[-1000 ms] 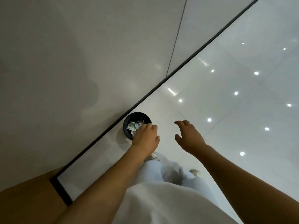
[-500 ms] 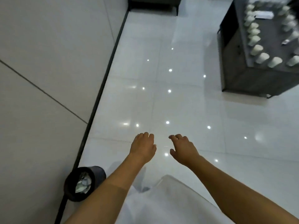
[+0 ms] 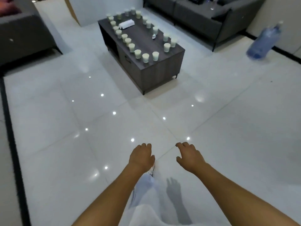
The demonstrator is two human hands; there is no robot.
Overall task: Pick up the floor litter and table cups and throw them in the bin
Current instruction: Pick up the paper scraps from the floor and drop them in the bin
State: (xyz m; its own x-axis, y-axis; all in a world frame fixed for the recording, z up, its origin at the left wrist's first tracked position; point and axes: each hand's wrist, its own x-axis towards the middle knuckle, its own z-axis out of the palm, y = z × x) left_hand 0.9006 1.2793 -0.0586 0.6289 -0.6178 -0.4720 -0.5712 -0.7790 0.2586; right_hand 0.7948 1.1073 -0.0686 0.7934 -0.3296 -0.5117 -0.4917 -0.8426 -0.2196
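Several pale cups (image 3: 145, 58) stand in rows along the edges of a dark wooden coffee table (image 3: 156, 69) ahead of me. A small crumpled scrap (image 3: 153, 36) and a white box (image 3: 126, 24) lie on the tabletop. My left hand (image 3: 141, 156) and my right hand (image 3: 189, 155) hang out in front of me over the bare white floor, palms down, fingers loosely curled, both holding nothing. The bin is out of view.
A grey sofa (image 3: 202, 18) stands behind the table and another dark seat (image 3: 24, 38) at the far left. A large blue water bottle (image 3: 263, 43) sits on the floor at the right. A black floor border (image 3: 11, 144) runs along the left.
The view has swung away from the bin by the wall toward the coffee table. My left hand has left the bin and both hands now hang empty in front of me.
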